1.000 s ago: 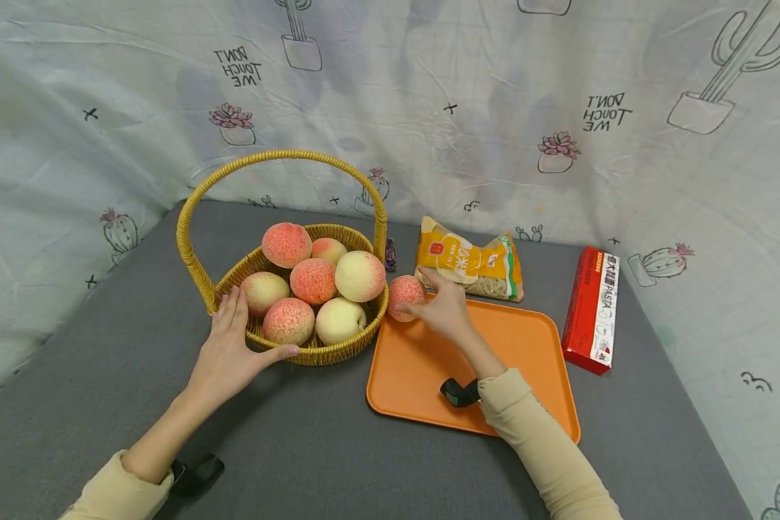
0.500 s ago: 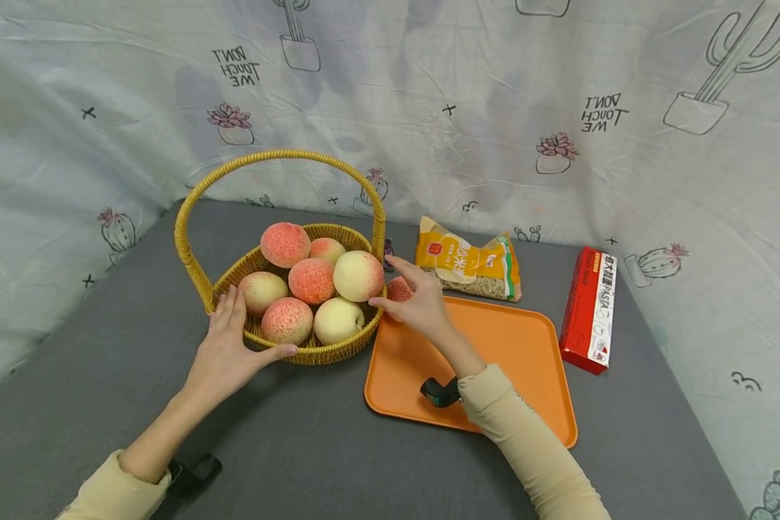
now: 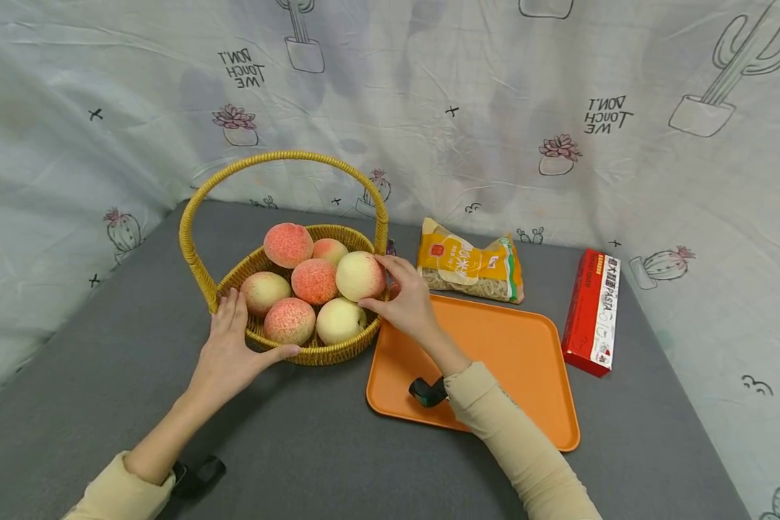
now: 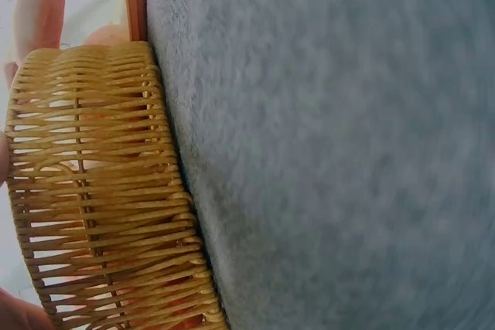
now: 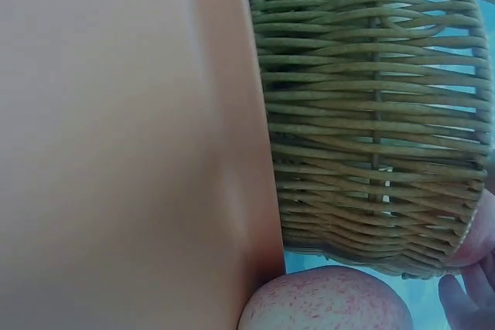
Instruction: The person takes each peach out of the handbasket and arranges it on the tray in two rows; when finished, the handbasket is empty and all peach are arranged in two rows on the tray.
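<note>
A yellow wicker basket [image 3: 328, 356] with a tall arched handle holds several pink and cream peaches. My left hand [image 3: 229, 357] rests at its near left rim, fingers straight over the edge and thumb laid along the front. At the basket's right end my right hand [image 3: 406, 303] pinches a cream peach [image 3: 357, 274] between thumb and fingers, the peach still among the others. Another peach [image 5: 325, 303] lies outside the basket by the corner of the orange tray [image 3: 481, 361]; in the head view my right hand mostly hides it.
A yellow bag of dry food [image 3: 471, 263] lies behind the tray. To the right stands a red and white pasta box [image 3: 591, 310]. A small dark purple item [image 3: 391, 248] sits behind the basket. A patterned curtain [image 3: 481, 108] hangs along the back.
My right hand has left the peach beside the basket and moved left onto the cream peach at the basket's right end. The left hand and basket have stayed in place.
</note>
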`<state>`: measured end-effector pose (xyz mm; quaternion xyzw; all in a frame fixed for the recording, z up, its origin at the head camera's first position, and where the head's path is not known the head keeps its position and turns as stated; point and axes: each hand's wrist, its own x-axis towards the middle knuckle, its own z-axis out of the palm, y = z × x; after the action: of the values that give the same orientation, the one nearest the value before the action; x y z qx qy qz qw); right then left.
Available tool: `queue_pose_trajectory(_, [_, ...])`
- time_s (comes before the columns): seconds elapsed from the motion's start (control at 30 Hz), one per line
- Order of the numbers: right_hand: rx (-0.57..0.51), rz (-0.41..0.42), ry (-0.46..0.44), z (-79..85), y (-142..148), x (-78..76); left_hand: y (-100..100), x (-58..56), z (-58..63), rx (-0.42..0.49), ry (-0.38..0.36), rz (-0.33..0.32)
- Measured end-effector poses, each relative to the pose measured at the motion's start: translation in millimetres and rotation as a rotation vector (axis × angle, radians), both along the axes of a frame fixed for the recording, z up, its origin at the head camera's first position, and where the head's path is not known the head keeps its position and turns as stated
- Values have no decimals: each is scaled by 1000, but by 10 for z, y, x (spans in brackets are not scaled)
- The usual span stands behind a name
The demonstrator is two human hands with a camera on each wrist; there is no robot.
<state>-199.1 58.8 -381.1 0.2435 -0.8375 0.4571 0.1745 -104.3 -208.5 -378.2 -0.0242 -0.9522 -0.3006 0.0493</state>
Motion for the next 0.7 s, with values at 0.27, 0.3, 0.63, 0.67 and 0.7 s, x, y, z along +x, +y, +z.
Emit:
queue_pose_trajectory(0.27, [106, -37, 4, -18, -74, -22, 68, 116, 5, 59, 18, 90])
queue_pose_trajectory(0.3, [101, -33, 10, -16, -81, -25, 70, 131, 10, 71, 37, 105])
queue_pose_trajectory(0.63, [105, -82, 74, -4, -90, -31, 33, 212, 33, 33, 87, 173])
queue_pose_trajectory(0.67, [101, -86, 81, -10, -90, -32, 29, 211, 35, 28, 76, 168])
queue_pose_trajectory(0.7, [94, -88, 88, -15, -89, -31, 24, 209, 36, 24, 64, 162])
